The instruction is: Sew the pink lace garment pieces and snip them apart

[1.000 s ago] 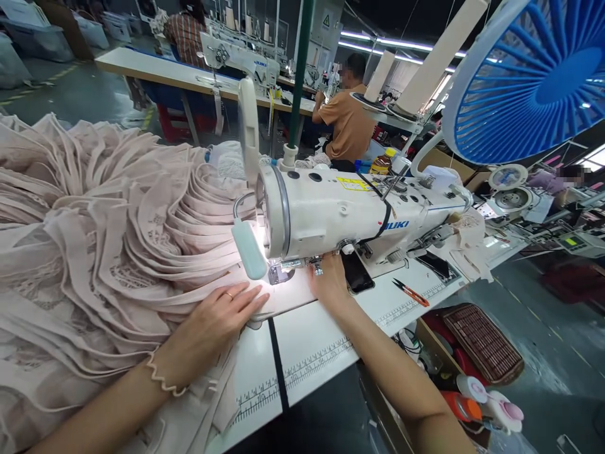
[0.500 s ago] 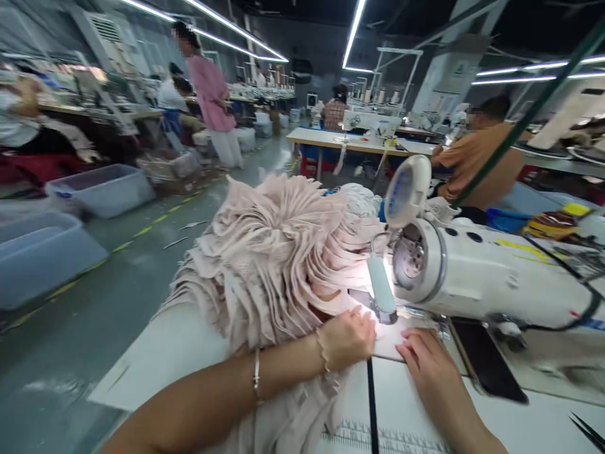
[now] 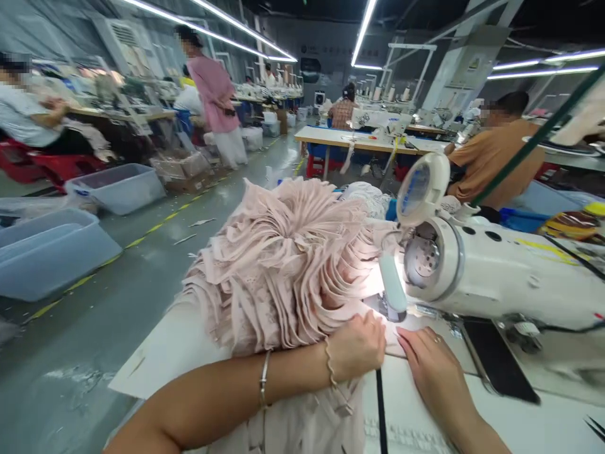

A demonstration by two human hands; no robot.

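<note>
My left hand is closed, its curled fingers gripping pale pink fabric just in front of the sewing machine's needle area. Across from it, my right hand pinches the near right part of that fabric between thumb and fingers. The white sewing machine stands to the right, its round end cover open and a lamp lighting the needle area. A pale green guard hides the needle. Beside and beyond my left arm rises a big heap of pleated pink cloth pieces, and more cloth hangs below the forearm.
A phone lies right of my right hand, and black-tipped tweezers or snips show at the right edge. Plastic bins stand on the floor at left. A person in pink stands beyond; others sit at machines.
The whole view has shifted slightly, moving things right. My right hand's fingers have drawn together on the fabric, closer to my left hand, which stays curled on it.
</note>
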